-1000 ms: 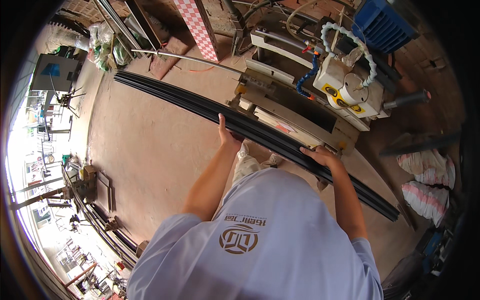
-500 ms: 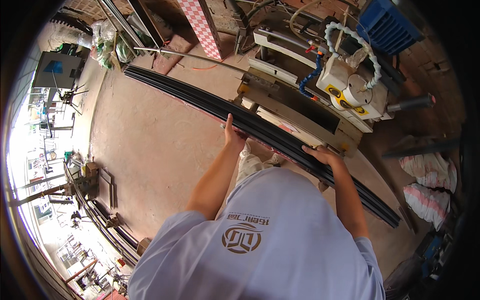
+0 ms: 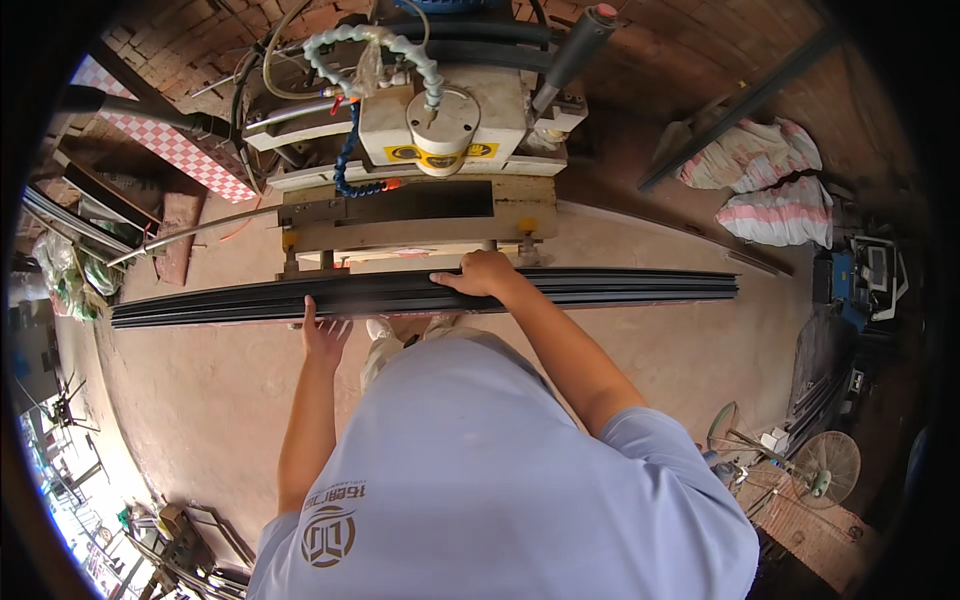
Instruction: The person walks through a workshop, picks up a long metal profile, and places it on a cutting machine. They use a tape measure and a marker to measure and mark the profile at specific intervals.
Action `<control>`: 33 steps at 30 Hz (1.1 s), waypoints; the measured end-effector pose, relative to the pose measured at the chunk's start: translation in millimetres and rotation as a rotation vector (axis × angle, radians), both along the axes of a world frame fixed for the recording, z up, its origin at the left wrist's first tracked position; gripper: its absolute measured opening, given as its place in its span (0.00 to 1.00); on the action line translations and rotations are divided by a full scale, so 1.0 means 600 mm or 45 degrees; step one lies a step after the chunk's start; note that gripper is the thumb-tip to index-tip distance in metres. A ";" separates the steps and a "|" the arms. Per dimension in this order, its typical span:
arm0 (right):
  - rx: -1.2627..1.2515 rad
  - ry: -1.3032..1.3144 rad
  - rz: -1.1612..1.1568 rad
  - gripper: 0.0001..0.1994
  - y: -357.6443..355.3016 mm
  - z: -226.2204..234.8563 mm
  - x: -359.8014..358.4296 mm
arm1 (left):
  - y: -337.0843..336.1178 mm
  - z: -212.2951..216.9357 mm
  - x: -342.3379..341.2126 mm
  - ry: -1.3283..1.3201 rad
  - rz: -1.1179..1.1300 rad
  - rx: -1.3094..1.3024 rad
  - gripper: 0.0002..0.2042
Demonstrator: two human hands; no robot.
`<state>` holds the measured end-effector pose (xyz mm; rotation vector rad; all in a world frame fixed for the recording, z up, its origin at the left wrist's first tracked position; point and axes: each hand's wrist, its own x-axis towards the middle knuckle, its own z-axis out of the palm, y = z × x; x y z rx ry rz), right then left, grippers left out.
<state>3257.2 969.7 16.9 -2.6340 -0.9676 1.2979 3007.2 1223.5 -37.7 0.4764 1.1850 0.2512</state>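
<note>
A bundle of long black profile bars (image 3: pixel 600 286) stretches almost level across the view in front of my body, with a reddish strip along its near lower edge. My right hand (image 3: pixel 480 275) is closed over the top of the bars, right of their middle, with the thumb pointing left. On the near edge, further left, my left hand (image 3: pixel 325 338) has its thumb up against the bars. Its other fingers press at the near side and are partly hidden. Just beyond the bars stands a machine (image 3: pixel 380 215) with a pale metal bed and a white head.
A grey hose (image 3: pixel 437 85) and a blue hose (image 3: pixel 347 160) curve around the machine head, beside a dark-handled lever (image 3: pixel 575 55). Woven sacks (image 3: pixel 780 215) lie at the far right. A standing fan (image 3: pixel 826 470) is at the lower right. A checkered panel (image 3: pixel 180 150) leans at the far left.
The view has turned right, so the machine now lies straight ahead. The bars, slanting down to the right before, now run nearly level. Both hands remain on them.
</note>
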 end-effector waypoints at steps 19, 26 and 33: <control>0.705 -0.179 -0.146 0.30 0.038 0.071 -0.021 | 0.006 0.102 -0.008 0.216 -0.748 0.035 0.43; 1.670 -0.203 0.309 0.29 0.205 0.169 -0.158 | -0.079 0.263 0.098 -0.685 -0.380 -0.067 0.46; 1.567 -0.394 0.508 0.29 0.237 0.129 -0.113 | 0.016 0.327 0.073 -0.976 -0.291 -0.154 0.46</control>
